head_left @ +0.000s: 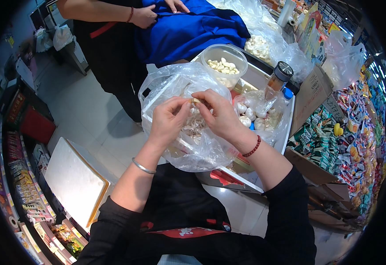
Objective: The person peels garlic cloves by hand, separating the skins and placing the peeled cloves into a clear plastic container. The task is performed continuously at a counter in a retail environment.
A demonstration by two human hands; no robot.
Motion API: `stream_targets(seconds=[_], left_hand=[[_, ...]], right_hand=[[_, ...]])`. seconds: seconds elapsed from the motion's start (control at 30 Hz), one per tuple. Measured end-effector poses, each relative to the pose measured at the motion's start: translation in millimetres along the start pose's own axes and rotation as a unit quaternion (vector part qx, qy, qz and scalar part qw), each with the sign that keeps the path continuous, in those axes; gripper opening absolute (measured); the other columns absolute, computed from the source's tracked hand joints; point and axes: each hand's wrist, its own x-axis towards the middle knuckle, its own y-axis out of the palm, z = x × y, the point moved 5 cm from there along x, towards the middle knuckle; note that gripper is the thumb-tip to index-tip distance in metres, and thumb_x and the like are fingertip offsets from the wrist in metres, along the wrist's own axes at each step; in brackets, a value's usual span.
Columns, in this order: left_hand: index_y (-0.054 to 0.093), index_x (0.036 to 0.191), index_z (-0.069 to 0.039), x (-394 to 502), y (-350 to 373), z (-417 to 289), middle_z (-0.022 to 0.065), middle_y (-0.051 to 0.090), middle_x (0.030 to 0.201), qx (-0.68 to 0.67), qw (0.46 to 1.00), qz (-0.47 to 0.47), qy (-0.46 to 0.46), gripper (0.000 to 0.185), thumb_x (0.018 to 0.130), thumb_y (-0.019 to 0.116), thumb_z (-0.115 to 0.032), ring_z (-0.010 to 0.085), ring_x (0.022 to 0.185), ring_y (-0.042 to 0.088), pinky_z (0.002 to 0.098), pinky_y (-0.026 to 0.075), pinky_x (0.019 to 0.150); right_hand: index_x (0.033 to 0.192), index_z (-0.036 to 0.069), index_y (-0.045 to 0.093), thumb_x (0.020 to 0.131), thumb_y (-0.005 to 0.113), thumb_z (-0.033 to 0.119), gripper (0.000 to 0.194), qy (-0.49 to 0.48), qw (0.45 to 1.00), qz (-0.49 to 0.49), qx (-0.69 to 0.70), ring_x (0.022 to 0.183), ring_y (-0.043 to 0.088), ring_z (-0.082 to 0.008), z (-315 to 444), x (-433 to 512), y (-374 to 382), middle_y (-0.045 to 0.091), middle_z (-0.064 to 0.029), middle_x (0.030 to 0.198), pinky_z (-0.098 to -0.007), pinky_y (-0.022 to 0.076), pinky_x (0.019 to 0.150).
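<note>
Between the fingertips of my left hand and my right hand is a small garlic clove, pinched from both sides. Below my hands an open clear plastic bag holds loose garlic skins. Beyond it a round clear plastic tub contains peeled garlic cloves. Right of my right hand lies a clear bag with whole garlic bulbs. A lidded bottle with brown contents stands behind those bulbs.
A person stands across from me, hands at a blue cloth. Bags of pale pieces lie at the back. On the right is a cardboard box beside packaged sweets. A white-topped box stands at left.
</note>
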Motion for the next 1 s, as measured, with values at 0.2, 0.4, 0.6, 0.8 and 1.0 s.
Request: stream_targets(seconds=[0.2,0.4,0.6,0.8,1.0], left_hand=[[0.07,0.102,0.004,-4,-3,7,0.0037,0.069,0.086,0.005,0.997,-0.052,-0.053,0.018,0.098,0.063,-0.012,0.0092,0.072,0.065,0.0224,0.055,0.066],[0.07,0.105,0.003,-3,-4,8,0.0043,0.068,0.085,0.012,0.995,-0.069,-0.067,0.019,0.098,0.064,-0.013,0.0085,0.071,0.065,0.0222,0.054,0.065],[0.064,0.122,0.001,0,1,-3,0.0045,0.068,0.095,-0.011,0.999,-0.028,-0.032,0.029,0.094,0.066,-0.008,0.0076,0.075,0.063,0.022,0.053,0.067],[0.063,0.125,-0.001,-4,10,-13,0.0053,0.069,0.095,0.041,0.999,0.013,0.027,0.037,0.088,0.068,-0.003,0.0087,0.076,0.064,0.0225,0.052,0.067],[0.063,0.124,0.001,-6,6,-7,0.0029,0.069,0.09,0.04,0.999,-0.006,-0.017,0.032,0.091,0.067,-0.001,0.0069,0.078,0.063,0.0213,0.052,0.07]], right_hand=[[0.119,0.003,0.063,0.094,0.062,0.004,0.025,0.027,0.999,-0.005,0.026,0.08,0.062,-0.013,0,-1,0,0.066,-0.0075,0.099,-0.0269,0.0503,0.068],[0.121,0.003,0.061,0.095,0.062,0.005,0.026,0.078,0.99,0.005,0.121,0.078,0.061,-0.0058,-5,1,-1,0.067,-0.0041,0.099,-0.0222,0.0487,0.066],[0.116,0.003,0.063,0.095,0.063,0.007,0.022,0.074,0.992,-0.017,0.099,0.077,0.06,-0.0058,2,1,-5,0.068,-0.0037,0.096,-0.0226,0.0482,0.064],[0.107,-0.001,0.066,0.09,0.07,0.013,0.022,0.113,0.992,-0.013,0.062,0.07,0.066,-0.016,-5,1,-3,0.071,-0.0127,0.09,-0.029,0.0524,0.063],[0.1,-0.002,0.071,0.091,0.069,0.013,0.018,0.078,0.993,-0.029,0.084,0.069,0.066,-0.0166,-3,0,-1,0.071,-0.0133,0.085,-0.0296,0.0527,0.063]])
